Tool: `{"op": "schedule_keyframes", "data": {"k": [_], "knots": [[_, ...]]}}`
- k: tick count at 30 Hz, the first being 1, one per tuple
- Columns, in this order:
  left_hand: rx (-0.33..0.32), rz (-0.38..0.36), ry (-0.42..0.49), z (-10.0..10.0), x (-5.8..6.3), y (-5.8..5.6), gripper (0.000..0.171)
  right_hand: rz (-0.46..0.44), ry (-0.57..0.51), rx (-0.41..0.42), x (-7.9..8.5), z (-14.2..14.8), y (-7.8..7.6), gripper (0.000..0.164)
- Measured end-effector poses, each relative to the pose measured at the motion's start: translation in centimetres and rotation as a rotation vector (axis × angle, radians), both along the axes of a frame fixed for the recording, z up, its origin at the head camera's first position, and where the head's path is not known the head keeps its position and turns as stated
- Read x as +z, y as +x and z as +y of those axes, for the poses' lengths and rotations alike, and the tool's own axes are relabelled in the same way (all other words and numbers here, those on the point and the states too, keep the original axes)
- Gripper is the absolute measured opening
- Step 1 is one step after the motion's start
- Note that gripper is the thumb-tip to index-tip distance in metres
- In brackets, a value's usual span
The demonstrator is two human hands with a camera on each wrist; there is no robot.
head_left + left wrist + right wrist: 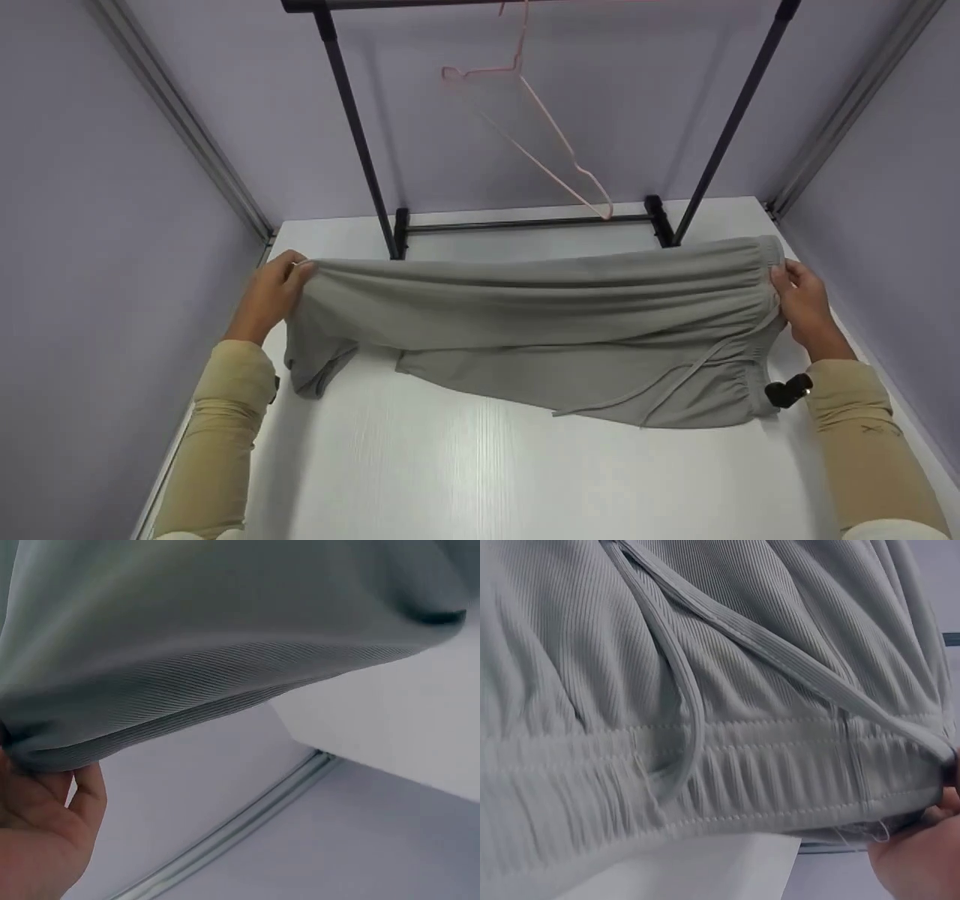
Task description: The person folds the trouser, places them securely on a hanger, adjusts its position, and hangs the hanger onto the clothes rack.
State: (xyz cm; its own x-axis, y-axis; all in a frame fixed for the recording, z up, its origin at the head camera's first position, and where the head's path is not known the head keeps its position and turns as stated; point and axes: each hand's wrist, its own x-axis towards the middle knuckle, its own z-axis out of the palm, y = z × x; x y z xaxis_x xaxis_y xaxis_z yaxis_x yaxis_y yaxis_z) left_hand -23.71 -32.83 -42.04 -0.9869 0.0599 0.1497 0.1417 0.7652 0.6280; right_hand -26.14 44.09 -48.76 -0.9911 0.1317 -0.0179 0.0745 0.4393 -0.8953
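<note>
A pair of grey drawstring pants (525, 307) stretches sideways between both hands over the white table. My left hand (279, 289) pinches the upper corner at the leg end; the ribbed cloth also fills the left wrist view, fingers beneath its edge. At the other end, my right hand (804, 300) grips the gathered elastic waistband (772, 772), thumb on the near side. Two drawstring ends (682, 382) dangle across the front. One leg's cuff (319, 371) droops below the left hand, and the lower leg hangs down toward the tabletop.
Behind the pants stands a black metal clothes rack (525, 223), its uprights rising on either side. A pink wire hanger (555, 124) hangs from its top bar. Pale walls enclose the white table (480, 465) at the back and sides.
</note>
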Motion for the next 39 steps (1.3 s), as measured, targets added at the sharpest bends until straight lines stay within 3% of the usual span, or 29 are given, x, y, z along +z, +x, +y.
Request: {"op": "schedule_keyframes", "data": {"k": [5,14,20,24,26,30,33,36,39], "knots": [[-0.008,0.011,-0.009,-0.2,-1.2,-1.3,0.032,-0.01,0.079,-0.04,0.4,-1.3,-1.7,0.068],[0.215,0.138,-0.112,0.9,-3.8,-4.4,0.028,0.047,0.293,-0.111,1.3,-3.0,-4.4,0.06],[0.339,0.244,-0.187,2.4,-6.2,-6.3,0.02,0.049,0.329,-0.189,-0.5,-3.7,-5.0,0.053],[0.441,0.325,-0.261,3.9,-7.9,-7.5,0.017,0.017,0.288,-0.253,-1.7,-3.9,-5.0,0.052],[0.455,0.336,-0.254,4.7,-8.5,-7.9,0.016,0.012,0.27,-0.254,-2.3,-3.9,-5.0,0.051],[0.418,0.274,-0.177,5.9,-9.8,-7.8,0.014,-0.009,0.225,-0.179,-3.3,-3.9,-4.9,0.052],[0.384,0.22,-0.109,6.1,-10.5,-7.2,0.017,-0.077,0.177,-0.069,-3.8,-3.6,-4.7,0.062],[0.372,0.172,-0.084,6.0,-10.7,-5.8,0.019,-0.152,0.159,0.042,-4.1,-3.2,-4.1,0.077],[0.349,0.116,-0.136,5.8,-10.6,-3.6,0.019,-0.202,0.166,0.127,-4.1,-2.2,-3.0,0.086]]}}
